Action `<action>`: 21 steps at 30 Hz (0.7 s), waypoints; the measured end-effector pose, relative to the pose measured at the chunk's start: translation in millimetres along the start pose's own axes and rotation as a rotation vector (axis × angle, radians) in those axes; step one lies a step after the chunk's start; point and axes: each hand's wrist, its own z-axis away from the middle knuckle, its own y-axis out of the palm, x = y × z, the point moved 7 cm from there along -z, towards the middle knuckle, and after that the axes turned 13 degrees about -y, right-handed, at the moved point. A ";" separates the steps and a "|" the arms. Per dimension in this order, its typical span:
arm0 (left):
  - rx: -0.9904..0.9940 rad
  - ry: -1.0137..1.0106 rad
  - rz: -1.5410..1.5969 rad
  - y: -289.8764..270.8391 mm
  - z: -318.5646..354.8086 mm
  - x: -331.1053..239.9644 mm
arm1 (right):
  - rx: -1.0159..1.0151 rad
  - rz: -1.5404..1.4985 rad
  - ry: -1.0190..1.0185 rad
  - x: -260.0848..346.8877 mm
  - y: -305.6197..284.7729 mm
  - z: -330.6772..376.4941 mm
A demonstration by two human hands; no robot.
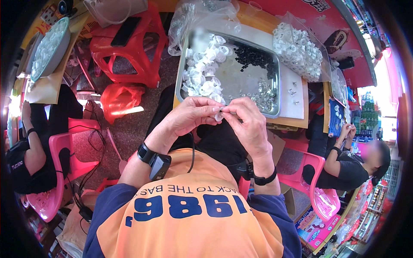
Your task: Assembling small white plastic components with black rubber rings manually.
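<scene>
My left hand (195,115) and my right hand (250,125) meet in front of my chest, just short of the metal tray's near edge. Between the fingertips sits a small white plastic part (219,116), pinched by the left thumb and fingers. A tiny dark bit shows beside it at the right fingertips, which are pressed together; what they grip is mostly hidden. The metal tray (236,81) holds white ring-shaped plastic parts (208,71) on its left, small black pieces (257,59) at the back right and small clear or silvery pieces (264,95) at the front right.
A clear bag of white parts (297,51) lies right of the tray, with several loose small pieces (293,91) nearby. A red stool (129,56) bearing a phone (126,31) stands at left. Co-workers sit on pink chairs (316,165) either side. A basin (50,47) stands far left.
</scene>
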 end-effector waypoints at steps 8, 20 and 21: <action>-0.065 -0.005 -0.017 -8.5 -3.1 3.6 | 0.007 -0.288 0.433 -34.1 21.2 20.8; -0.400 0.230 -0.442 -3.8 2.3 -16.1 | -0.264 -0.354 0.504 -40.5 25.5 32.1; -0.441 0.324 -0.481 -1.5 5.2 -21.1 | -0.266 -0.354 0.504 -39.7 25.4 32.2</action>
